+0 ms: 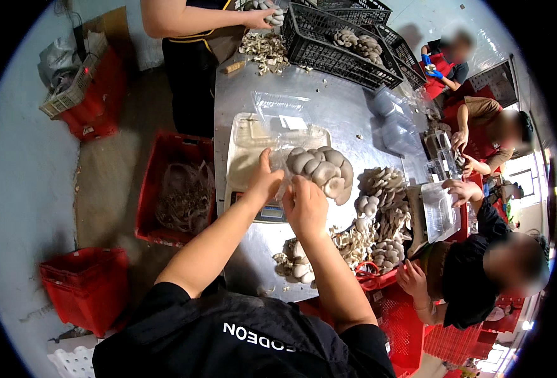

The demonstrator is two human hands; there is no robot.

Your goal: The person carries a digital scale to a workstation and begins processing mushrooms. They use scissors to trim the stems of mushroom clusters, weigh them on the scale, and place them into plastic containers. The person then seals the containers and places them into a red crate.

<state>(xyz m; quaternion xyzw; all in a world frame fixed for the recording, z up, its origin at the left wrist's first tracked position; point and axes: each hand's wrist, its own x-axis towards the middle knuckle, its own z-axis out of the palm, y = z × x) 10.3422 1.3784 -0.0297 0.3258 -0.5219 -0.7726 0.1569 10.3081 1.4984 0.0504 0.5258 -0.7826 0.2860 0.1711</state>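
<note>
A clear plastic clamshell container [285, 106] with a white label stands opened out over the cream tray of a digital scale [242, 160]. My left hand [262, 179] pinches the near edge of the clear plastic, thumb towards the right. Close beside it, my right hand [306, 203] has its fingers curled at the same plastic edge. Just beyond my right hand sits a grey oyster mushroom cluster [323, 170]; whether it lies inside the container is hard to tell. My forearms partly cover the scale's display [272, 212].
More oyster mushrooms [377, 212] are heaped on the steel table [302, 80] at right, near red-handled scissors [367, 269]. Stacked clear containers [396, 123], a black crate [344, 47] and trimmings [264, 49] lie beyond. A red bin [148, 208] stands left. Co-workers' hands [462, 191] work nearby.
</note>
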